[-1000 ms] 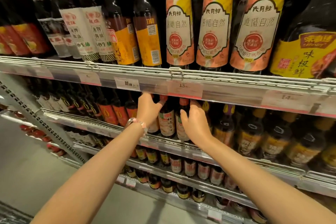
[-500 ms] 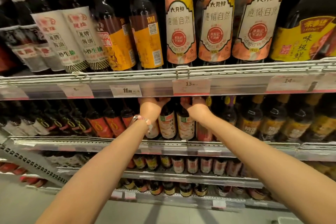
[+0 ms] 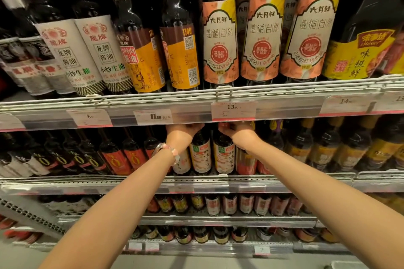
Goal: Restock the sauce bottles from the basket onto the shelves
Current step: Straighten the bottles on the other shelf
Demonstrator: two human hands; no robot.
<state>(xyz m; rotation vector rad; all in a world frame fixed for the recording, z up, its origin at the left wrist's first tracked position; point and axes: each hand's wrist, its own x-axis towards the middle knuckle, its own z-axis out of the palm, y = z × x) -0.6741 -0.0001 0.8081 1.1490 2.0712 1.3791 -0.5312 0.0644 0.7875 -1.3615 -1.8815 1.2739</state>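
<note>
Head view, nearest first: my two forearms run up from the lower corners toward the second shelf (image 3: pixel 196 183). A beaded bracelet (image 3: pixel 172 153) sits on my left wrist. My left hand (image 3: pixel 181 135) is at the neck of one sauce bottle (image 3: pixel 200 155), and my right hand (image 3: pixel 238 135) is at the neck of the next bottle (image 3: pixel 223 155); both bottles stand upright on that shelf, side by side at its front edge. My fingers on both sides curl up behind the price rail (image 3: pixel 196 113) of the shelf above, so I cannot tell how firmly they close on the necks, though they look wrapped around them.

To do this step well, I judge I should keep each bottle vertical, push it back until it lines up with its neighbours, and turn the labels to face out. Headroom under the rail looks tight, so I should slide the bottles rather than lift them.

Beyond, the upper shelf carries tall soy sauce bottles (image 3: pixel 220 39). The basket is not in view.
</note>
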